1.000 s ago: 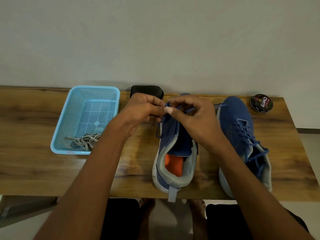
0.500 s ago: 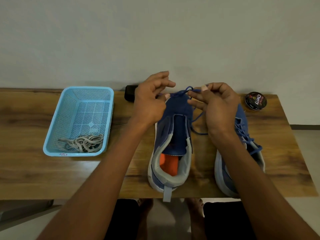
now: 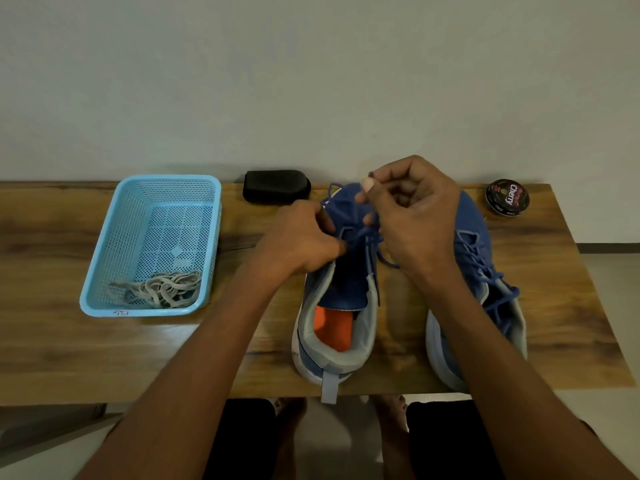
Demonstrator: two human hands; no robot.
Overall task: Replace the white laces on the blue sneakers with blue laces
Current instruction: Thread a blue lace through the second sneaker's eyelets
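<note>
Behind everything stands a plain pale wall, and a wooden bench [image 3: 86, 355] sits in front of it. On the left, a light blue basket [image 3: 104, 244] holds the old white laces [image 3: 162, 289]. Next comes a black block [image 3: 276, 186] by the wall. The left hand [image 3: 301, 242] grips the side of the middle sneaker [image 3: 337, 327]. The right hand [image 3: 414, 216] pinches a blue lace [image 3: 372, 242] above it. The other sneaker [image 3: 481, 289], already laced in blue, lies beside it. A round tin [image 3: 507, 197] sits far right.

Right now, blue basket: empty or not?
Not empty. Blue basket holds a pile of white laces at its near end.
</note>
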